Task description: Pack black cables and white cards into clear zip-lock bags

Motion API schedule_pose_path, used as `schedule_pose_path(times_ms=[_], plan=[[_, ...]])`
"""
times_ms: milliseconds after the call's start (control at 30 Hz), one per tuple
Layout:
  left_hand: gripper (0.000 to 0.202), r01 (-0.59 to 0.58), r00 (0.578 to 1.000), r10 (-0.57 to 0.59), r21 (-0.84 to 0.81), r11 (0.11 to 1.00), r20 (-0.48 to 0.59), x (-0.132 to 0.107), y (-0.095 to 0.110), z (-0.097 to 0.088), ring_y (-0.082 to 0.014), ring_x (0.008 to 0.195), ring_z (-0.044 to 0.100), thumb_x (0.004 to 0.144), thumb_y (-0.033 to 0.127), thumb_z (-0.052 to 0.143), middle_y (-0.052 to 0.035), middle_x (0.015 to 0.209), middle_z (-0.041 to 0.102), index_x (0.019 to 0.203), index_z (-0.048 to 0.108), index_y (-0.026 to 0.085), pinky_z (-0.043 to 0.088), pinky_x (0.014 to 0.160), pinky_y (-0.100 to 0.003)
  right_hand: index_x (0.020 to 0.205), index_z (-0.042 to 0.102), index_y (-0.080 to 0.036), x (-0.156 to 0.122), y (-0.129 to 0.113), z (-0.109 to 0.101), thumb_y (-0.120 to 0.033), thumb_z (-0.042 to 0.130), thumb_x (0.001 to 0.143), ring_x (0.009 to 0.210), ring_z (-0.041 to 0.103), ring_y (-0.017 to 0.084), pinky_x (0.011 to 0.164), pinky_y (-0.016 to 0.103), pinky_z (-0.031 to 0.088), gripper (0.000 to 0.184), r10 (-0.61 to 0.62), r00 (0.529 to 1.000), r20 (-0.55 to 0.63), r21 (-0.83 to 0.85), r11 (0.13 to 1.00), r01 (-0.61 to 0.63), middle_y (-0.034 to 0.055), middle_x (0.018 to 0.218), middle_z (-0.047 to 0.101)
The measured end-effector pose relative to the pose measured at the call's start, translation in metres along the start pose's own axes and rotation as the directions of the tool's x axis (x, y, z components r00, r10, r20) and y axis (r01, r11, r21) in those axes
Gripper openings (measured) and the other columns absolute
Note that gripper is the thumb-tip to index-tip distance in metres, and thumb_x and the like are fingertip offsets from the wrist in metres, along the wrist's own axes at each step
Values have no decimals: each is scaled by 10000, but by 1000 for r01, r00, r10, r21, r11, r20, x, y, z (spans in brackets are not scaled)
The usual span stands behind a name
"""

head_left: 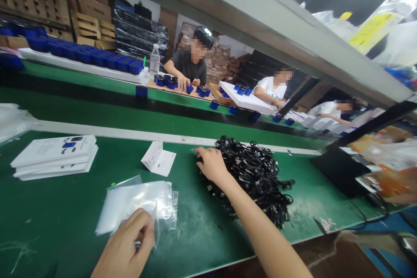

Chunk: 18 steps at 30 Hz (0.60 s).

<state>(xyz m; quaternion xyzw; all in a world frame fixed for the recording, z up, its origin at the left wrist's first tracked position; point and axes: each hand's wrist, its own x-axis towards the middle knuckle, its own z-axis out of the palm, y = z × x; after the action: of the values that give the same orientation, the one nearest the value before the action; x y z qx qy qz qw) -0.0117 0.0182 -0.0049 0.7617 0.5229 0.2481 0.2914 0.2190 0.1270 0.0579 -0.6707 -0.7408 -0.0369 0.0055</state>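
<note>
My left hand (132,241) is closed in a pinch on a clear plastic bag (155,221) at the near edge of a stack of clear zip bags (130,202). My right hand (211,164) reaches to the left side of a heap of black USB cables (254,169). Its thumb and forefinger are apart, with a dark patch between them, and the other fingertips are hidden against the heap. A folded white leaflet (159,159) stands on the green table between the bags and the cables.
A pile of white printed leaflets (57,156) lies at left. Beyond a pale divider strip (114,131), blue-and-black jars (141,91) sit on a dark belt. Several co-workers sit across it, one person (189,65) handling jars. A shelf beam (228,13) crosses overhead.
</note>
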Motion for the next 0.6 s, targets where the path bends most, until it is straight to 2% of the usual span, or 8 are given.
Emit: schedule_pose_path(times_ms=[67,133,200,267,367,467,533,600], plan=[[261,4,1000,-4,-15,1000,-15,0,3,0,-106,574,577,898,310,327,67,641,529,663,421,247,442,582,-208,1248,507,-213,-3,-3,-1,-308,661,837,1027,573,187,891,335,436,449,-82,997,2,56,995,82,36,1145,605],[272,28,998,-30,-43,999,-56,-1,7,1,-107,570,568,897,316,318,69,629,513,652,415,246,428,585,-213,1295,470,-168,-8,-5,-2,-314,652,842,1072,550,213,895,323,429,509,-51,998,-25,75,996,52,93,1188,584],[283,53,993,-60,-70,996,-103,-1,11,2,-110,563,551,896,327,312,70,624,498,645,413,245,412,592,-223,1209,540,-78,-12,-6,-1,-327,622,860,1070,541,293,891,406,420,436,35,998,-49,71,997,-31,183,1146,588],[279,61,990,-72,-95,994,-119,-2,13,3,-111,556,539,891,329,320,73,624,491,644,417,245,400,591,-230,1049,620,-35,-14,-4,2,-308,656,833,1044,540,359,874,491,405,350,94,994,-49,72,993,-90,229,1054,613],[273,61,989,-76,-119,991,-126,-1,13,4,-112,546,528,884,324,333,73,616,482,637,414,244,388,582,-235,981,635,-78,-15,0,5,-252,691,809,1025,566,312,892,503,408,251,81,996,-23,133,988,-77,147,995,647],[277,52,989,-71,-139,989,-132,-1,14,3,-115,547,519,883,326,344,70,613,476,627,411,244,385,578,-235,991,623,-137,-15,4,6,-255,640,859,898,634,197,837,412,481,178,34,999,-16,273,962,-28,33,935,667],[279,55,988,-76,-152,987,-137,-1,15,3,-115,548,521,882,330,351,69,616,476,625,415,244,388,581,-233,969,635,-146,-16,9,4,-208,626,861,850,658,182,797,362,505,125,52,997,-58,376,926,-26,27,898,692],[285,59,987,-81,-157,986,-138,-1,16,2,-113,547,526,884,338,352,70,614,479,624,419,243,390,581,-230,986,643,-162,-18,15,0,-162,587,863,891,662,194,818,348,497,135,111,985,-135,468,883,-36,45,935,711]])
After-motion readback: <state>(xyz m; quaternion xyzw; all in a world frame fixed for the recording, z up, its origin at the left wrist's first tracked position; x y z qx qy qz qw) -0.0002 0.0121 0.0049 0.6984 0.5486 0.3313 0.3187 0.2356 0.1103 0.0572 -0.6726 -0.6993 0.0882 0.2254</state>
